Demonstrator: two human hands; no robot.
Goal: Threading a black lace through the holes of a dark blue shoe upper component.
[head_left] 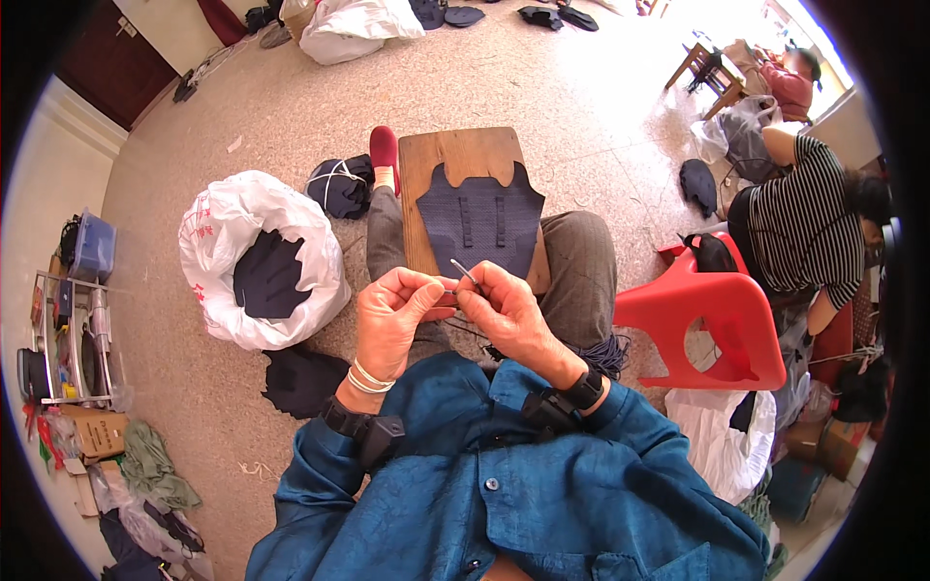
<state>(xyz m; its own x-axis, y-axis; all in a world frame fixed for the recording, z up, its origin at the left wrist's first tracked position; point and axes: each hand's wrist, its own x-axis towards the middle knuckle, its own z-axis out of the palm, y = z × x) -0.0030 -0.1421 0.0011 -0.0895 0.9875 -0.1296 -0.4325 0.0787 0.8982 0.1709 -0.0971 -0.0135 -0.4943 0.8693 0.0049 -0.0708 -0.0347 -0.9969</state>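
Note:
In front of my chest both hands are raised close together over my lap. My right hand (pixel 504 310) is closed around a slim silver metal tool (pixel 463 271), whose end sticks out past the fingers; its exact kind does not show. The fingertips of my left hand (pixel 395 315) are pinched beside it, and what sits between them is too small to make out. Just beyond the hands a dark blue cut fabric piece (pixel 481 221) with two narrow strips lies flat on a wooden stool top (pixel 415 160) between my knees.
A white plastic bag (pixel 218 324) of dark fabric pieces stands at left, beside a tied dark bundle (pixel 339 188). At right is a red plastic stool (pixel 746 310), with a person in a striped top (pixel 804 218) beyond. Dark cord (pixel 608 358) hangs by my right knee.

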